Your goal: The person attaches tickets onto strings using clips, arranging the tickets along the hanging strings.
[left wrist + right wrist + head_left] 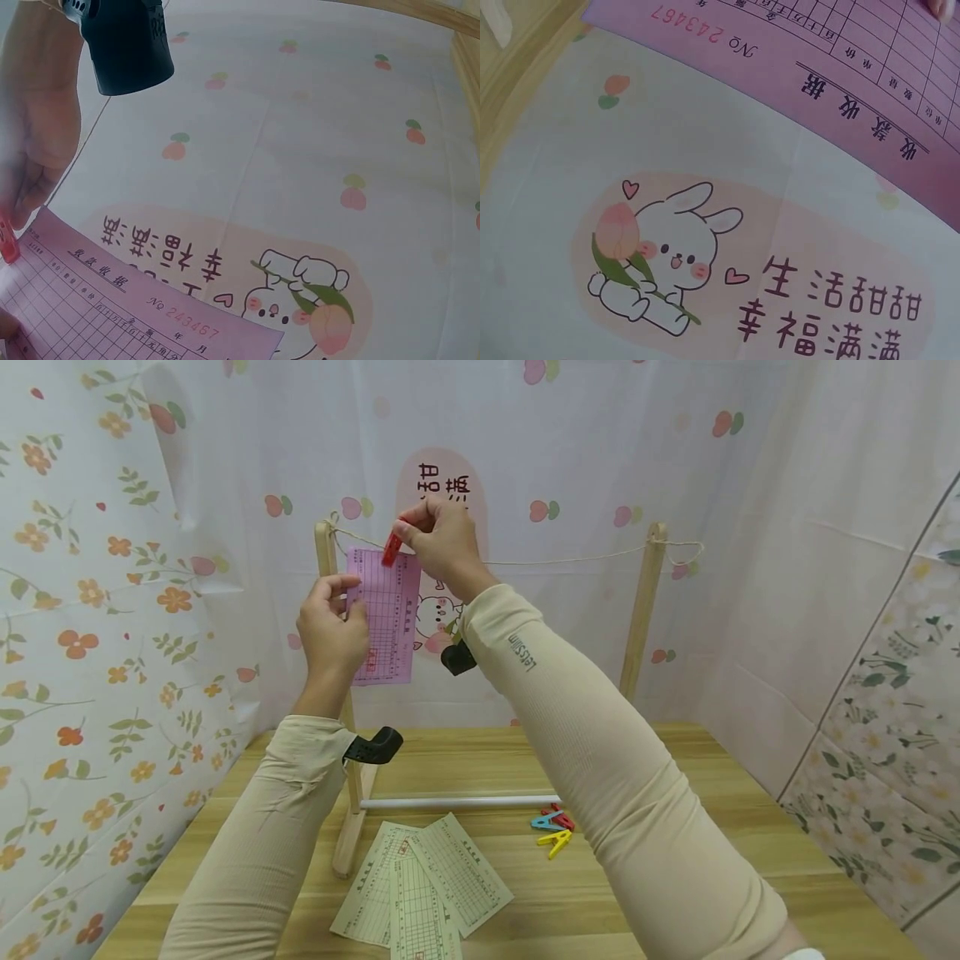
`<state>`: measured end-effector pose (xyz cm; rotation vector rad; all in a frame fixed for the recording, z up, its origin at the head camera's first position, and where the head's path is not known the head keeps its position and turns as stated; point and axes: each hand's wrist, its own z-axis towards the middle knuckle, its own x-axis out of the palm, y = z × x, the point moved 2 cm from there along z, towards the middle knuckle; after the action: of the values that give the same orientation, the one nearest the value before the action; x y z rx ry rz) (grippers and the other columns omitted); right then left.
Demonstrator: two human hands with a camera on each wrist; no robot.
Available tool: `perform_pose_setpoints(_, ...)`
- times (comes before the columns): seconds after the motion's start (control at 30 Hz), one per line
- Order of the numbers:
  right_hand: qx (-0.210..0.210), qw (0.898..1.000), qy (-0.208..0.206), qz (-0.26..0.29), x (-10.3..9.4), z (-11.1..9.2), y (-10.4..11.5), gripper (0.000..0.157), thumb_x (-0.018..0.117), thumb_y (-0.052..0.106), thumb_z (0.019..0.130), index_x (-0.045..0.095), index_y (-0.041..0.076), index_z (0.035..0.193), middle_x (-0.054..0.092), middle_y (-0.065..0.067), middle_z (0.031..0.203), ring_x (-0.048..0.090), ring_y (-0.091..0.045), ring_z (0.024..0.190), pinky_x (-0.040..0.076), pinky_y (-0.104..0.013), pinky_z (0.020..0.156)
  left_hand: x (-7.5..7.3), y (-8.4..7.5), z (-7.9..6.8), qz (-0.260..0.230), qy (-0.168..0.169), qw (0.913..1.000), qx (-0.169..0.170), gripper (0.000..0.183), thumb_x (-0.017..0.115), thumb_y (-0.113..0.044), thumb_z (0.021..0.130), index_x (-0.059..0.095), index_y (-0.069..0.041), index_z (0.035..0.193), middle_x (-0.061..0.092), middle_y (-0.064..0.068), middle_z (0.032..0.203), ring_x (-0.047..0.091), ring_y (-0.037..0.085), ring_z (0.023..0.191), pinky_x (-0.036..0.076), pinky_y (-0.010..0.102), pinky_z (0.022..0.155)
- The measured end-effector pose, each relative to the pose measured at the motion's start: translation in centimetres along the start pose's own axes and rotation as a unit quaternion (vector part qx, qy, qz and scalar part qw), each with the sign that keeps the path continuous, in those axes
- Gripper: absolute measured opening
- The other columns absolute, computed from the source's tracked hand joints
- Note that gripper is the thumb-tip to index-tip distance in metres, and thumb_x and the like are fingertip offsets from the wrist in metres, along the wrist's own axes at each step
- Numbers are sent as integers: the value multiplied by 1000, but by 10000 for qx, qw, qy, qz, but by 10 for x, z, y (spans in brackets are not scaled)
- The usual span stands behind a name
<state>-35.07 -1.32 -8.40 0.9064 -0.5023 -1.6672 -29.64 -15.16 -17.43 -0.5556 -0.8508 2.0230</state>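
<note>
A pink receipt sheet hangs sideways at the left end of a thin string. My left hand pinches its left edge between thumb and fingers. At the sheet's top edge, my right hand grips a red clothespin, whose tip overlaps the paper near the string. The left wrist view shows the same clothespin at the receipt's corner, the right hand's fingers on it. In the right wrist view the receipt fills the upper right, and the clothespin is out of sight.
Two wooden posts carry the string, with a white rod low between them. Several pale green receipts lie fanned on the wooden table. Blue, red and yellow clothespins lie to their right. A printed curtain hangs behind.
</note>
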Motion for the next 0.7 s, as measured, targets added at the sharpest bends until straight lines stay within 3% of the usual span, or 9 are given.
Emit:
perform_pose_setpoints(0.33,-108,9997,218,-62,3,0,4,11,70,12,89,68,4,96,65,-3,87,56,-12,80,45,-20,69,-3,-2,0,-32,-36,10000,36,25,50,6,92,61,1,114,64,9,111,53,10,75,40,17,56)
perform_pose_setpoints(0.7,173,9966,773,-223,4,-3,4,18,68,14,91,67,4,107,65,-4,95,57,-12,87,46,-20,73,-4,-1,0,16,42,10000,16,25,50,6,93,60,2,116,64,10,113,56,11,81,44,20,65)
